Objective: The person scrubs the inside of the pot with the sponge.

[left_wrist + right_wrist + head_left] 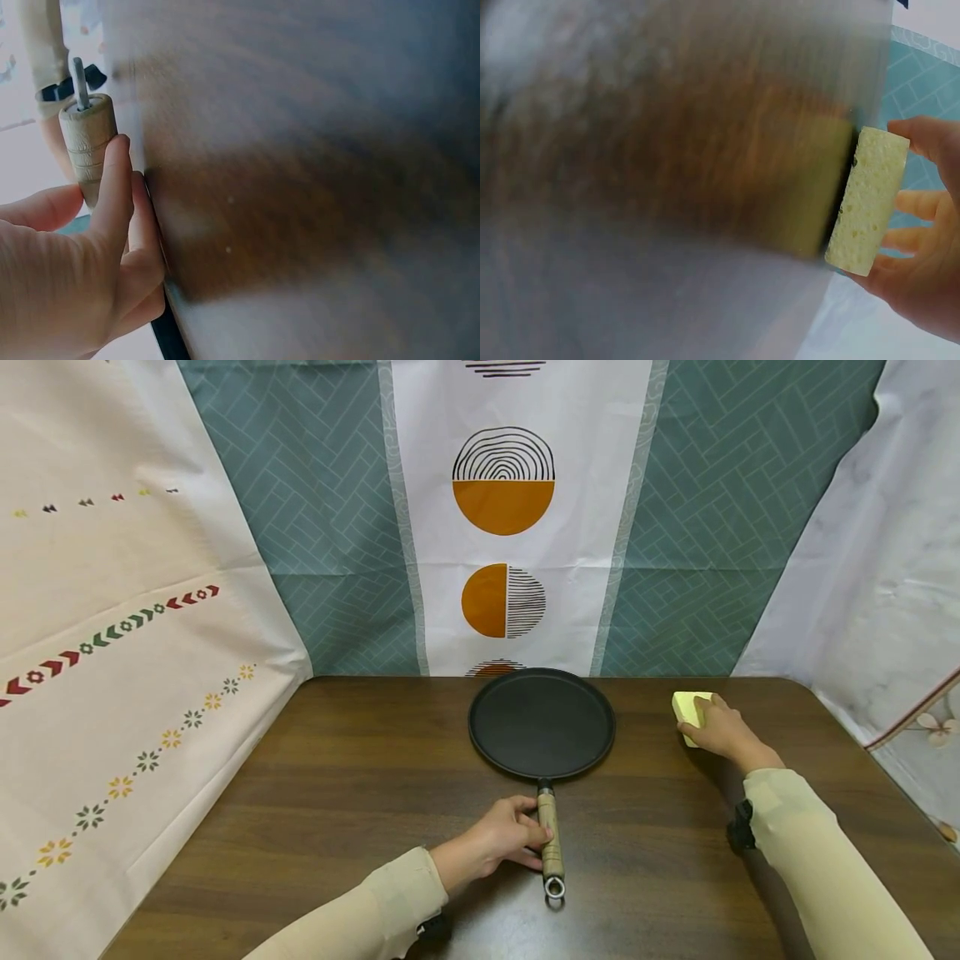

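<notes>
A flat black crepe pan (542, 722) lies at the back middle of the table, its wooden handle (550, 827) pointing toward me. The handle ends in a metal ring (554, 887). My left hand (504, 835) grips this handle from the left, thumb on one side and fingers on the other. In the left wrist view the handle's end (88, 135) sticks up between thumb and fingers. Off to the pan's right, my right hand (722, 731) holds a pale yellow sponge (688, 710) by its edges. The right wrist view shows the sponge's porous side (868, 202) close over the tabletop.
The dark wooden table (360, 752) reaches back to a hanging teal and white cloth (337, 510). A cream patterned cloth (135, 693) borders the left side, and a white marbled cloth (885, 593) the right. Black bands sit at both wrists.
</notes>
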Tool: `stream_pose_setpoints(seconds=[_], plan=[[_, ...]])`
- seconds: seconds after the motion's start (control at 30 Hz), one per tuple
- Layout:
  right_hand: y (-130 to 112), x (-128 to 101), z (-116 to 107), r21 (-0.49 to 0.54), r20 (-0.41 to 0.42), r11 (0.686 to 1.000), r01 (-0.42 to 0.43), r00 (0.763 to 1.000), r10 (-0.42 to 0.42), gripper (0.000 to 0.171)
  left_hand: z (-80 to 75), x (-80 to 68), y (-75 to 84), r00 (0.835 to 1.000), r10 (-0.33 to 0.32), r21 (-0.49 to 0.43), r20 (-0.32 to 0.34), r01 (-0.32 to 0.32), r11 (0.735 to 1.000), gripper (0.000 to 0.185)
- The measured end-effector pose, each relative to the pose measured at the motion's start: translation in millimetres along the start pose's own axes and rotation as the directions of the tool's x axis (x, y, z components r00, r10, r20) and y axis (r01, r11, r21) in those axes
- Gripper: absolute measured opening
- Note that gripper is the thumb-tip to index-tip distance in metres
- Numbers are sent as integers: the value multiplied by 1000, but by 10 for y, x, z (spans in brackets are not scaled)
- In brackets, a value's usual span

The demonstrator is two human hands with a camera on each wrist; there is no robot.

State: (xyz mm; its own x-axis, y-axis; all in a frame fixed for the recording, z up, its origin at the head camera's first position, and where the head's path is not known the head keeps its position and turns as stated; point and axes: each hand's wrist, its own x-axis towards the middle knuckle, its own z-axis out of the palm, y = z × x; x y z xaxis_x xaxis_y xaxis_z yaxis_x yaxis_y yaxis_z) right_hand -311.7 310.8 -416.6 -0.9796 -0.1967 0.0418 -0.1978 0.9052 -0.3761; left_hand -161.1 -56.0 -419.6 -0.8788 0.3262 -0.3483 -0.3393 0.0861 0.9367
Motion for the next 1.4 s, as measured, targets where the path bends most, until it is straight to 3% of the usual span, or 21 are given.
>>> stream_pose_setpoints(seconds=[0.97, 1.4], plan=[[-466, 207, 2, 53, -45, 995, 83, 996, -81, 64, 3, -4, 12, 1000, -12, 9, 3, 12, 1000, 63], [-750, 342, 55, 115, -12, 987, 113, 994, -112, 65, 4, -6, 34, 1000, -17, 18, 15, 17, 1000, 61]])
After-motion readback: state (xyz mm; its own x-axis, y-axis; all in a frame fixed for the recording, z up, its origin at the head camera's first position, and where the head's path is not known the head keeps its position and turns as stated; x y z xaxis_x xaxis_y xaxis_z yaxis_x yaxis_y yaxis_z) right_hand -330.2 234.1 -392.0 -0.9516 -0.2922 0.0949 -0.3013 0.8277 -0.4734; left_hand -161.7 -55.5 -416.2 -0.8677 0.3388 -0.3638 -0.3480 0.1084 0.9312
